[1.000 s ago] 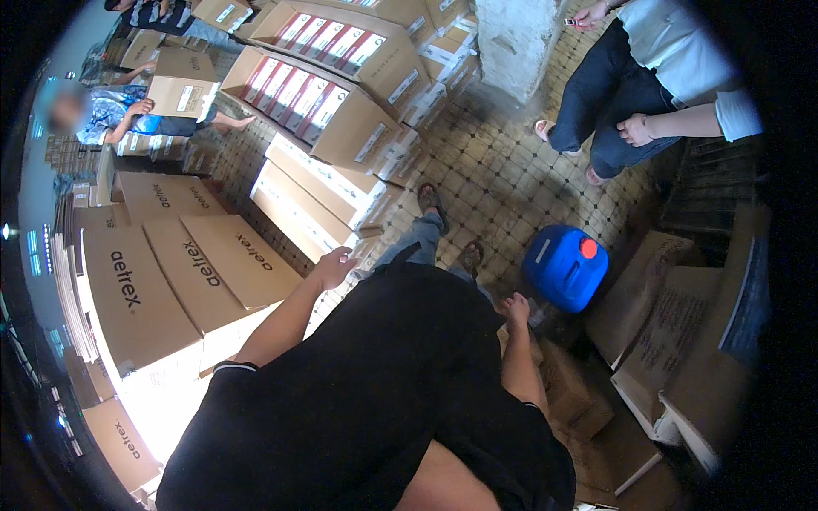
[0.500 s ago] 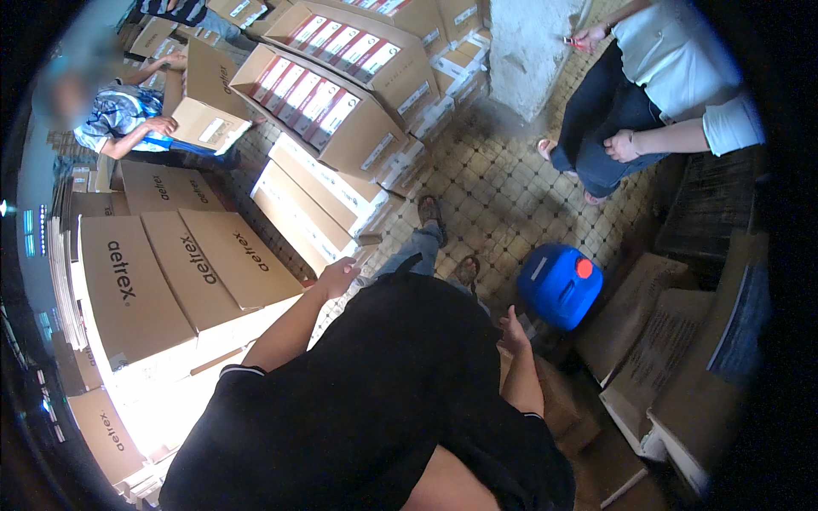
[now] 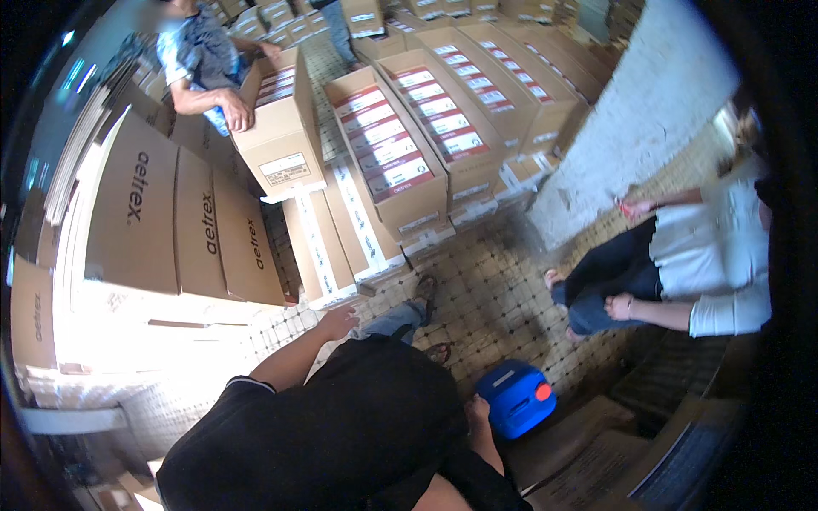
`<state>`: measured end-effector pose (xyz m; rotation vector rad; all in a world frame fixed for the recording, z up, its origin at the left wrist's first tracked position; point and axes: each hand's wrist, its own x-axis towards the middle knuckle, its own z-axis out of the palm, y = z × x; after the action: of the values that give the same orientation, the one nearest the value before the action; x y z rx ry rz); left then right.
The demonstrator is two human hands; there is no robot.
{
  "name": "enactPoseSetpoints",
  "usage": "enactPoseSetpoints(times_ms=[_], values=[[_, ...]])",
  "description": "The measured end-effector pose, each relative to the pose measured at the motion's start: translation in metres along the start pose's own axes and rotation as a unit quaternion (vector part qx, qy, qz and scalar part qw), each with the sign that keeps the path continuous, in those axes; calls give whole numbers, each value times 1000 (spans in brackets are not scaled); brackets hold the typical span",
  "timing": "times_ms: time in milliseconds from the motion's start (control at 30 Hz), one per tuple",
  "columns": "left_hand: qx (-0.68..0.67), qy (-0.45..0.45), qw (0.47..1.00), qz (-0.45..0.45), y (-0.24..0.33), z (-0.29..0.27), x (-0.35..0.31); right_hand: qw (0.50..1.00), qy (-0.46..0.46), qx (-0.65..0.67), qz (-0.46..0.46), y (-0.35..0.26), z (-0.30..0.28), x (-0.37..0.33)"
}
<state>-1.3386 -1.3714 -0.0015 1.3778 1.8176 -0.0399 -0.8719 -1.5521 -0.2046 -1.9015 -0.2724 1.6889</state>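
My left hand (image 3: 339, 324) hangs beside my left thigh, fingers loosely stretched and nothing in them. Just beyond it are long taped cardboard cartons (image 3: 319, 251), low on the floor. My right hand (image 3: 478, 410) hangs low at my right side, partly hidden; how its fingers are set is unclear. Closest to it is a blue plastic jerrycan (image 3: 509, 407) with an orange-red cap, and I cannot tell whether they touch. At the far left, a person (image 3: 204, 68) in a patterned shirt grips an opened carton (image 3: 277, 145) of smaller boxes, resting on or just above the low cartons.
Opened cartons (image 3: 388, 200) full of red-and-white boxes stand in rows ahead. Tall closed cartons (image 3: 200, 230) line the left. A pale pillar (image 3: 613, 145) rises at the right. Another person (image 3: 703, 255) in a light shirt sits there. Patterned tiles (image 3: 494, 281) cover the floor.
My view has tilted up and turned, showing more of the carton rows. The person at the far left has brought the opened carton over beside the rows. My hands stay low at my sides.
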Motion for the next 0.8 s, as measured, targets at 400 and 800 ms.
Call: enactPoseSetpoints(times_ms=[400,800], values=[[-141,95,967,-191,-133,39,-31,837,-14,-495,-232,-72,-31,117],[-272,263,908,-179,-116,-50,50,675,-112,-689,-240,-296,287,-9]])
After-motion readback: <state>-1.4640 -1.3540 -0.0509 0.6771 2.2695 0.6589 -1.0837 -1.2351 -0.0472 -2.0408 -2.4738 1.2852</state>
